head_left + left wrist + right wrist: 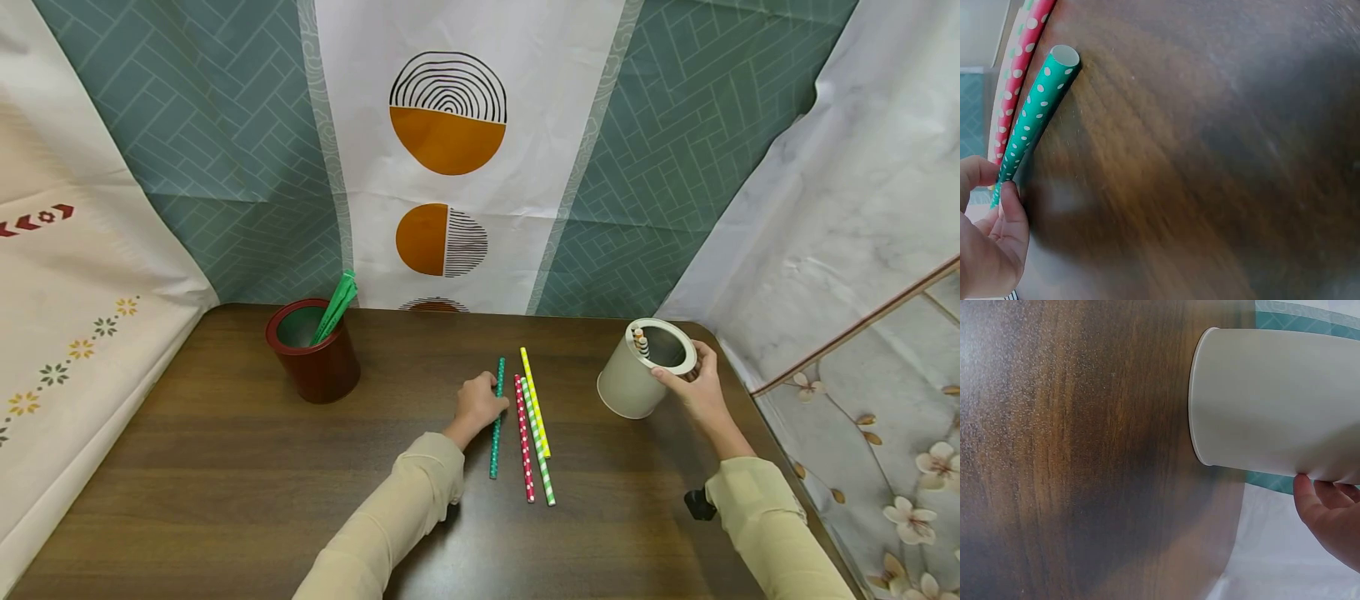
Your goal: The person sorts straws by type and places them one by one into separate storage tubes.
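Observation:
My left hand pinches a teal paper straw with white dots between thumb and fingers; in the left wrist view its open end points away from the hand. Just right of it lie a red dotted straw, a green-striped straw and a yellow straw, side by side. My right hand grips the upper right side of a cream cylindrical holder, thumb at the rim. Striped straw ends show inside that holder.
A dark red cylindrical holder stands at the back left of the brown table, with green straws leaning out of it. Patterned cloth hangs behind the table. Floral cloth borders the right edge.

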Motion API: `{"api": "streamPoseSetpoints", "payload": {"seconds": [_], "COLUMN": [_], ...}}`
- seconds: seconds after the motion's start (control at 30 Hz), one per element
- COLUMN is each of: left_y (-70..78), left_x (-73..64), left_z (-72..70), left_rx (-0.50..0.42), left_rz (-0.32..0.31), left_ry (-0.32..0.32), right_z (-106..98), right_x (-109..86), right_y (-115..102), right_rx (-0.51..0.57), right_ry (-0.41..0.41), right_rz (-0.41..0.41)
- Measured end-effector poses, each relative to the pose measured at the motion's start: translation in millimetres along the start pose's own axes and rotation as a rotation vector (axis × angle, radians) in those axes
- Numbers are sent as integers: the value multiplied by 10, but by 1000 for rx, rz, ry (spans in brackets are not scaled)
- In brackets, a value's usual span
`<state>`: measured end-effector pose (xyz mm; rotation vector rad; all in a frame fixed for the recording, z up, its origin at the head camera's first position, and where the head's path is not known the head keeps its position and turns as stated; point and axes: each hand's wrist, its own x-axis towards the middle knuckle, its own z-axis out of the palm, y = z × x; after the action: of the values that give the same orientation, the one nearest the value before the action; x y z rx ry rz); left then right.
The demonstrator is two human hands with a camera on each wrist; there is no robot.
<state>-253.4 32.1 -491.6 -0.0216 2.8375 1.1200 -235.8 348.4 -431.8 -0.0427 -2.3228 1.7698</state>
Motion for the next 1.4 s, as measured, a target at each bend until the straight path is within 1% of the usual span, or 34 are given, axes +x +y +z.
{"api": "streamPoseSetpoints", "payload": {"seconds": [0.23,0.33,0.57,0.7,0.87,1.0,1.1,1.27,1.4], "left_y": [6,45,210,324,434,495,536,626,707], "left_x": [31,52,109,127,142,155,172,203,223], "left_z": [-102,-161,-286,-373,-476,-532,-556,-609,-679], "left_rx": [-8,-30,-86,-147,-215,-275,-300,-300,-318], "left_rz": [23,25,5,-2,12,22,22,34,63], "left_ry": [-1,-25,-89,-121,-141,-139,-128,-86,-62], "right_z": [5,7,6,4,0,0,1,0,-4], "right_x": [2,-1,-5,-4,-6,-2,-2,-2,0], "right_y": [6,3,1,3,-1,-5,-10,-7,11], "right_rx": [12,-1,4,20,45,30,16,10,33], "right_ry": [5,6,0,-2,-4,-5,-9,-12,-10], "right_rz": [-9,-6,-7,-10,-14,-8,-2,-8,-17]}}
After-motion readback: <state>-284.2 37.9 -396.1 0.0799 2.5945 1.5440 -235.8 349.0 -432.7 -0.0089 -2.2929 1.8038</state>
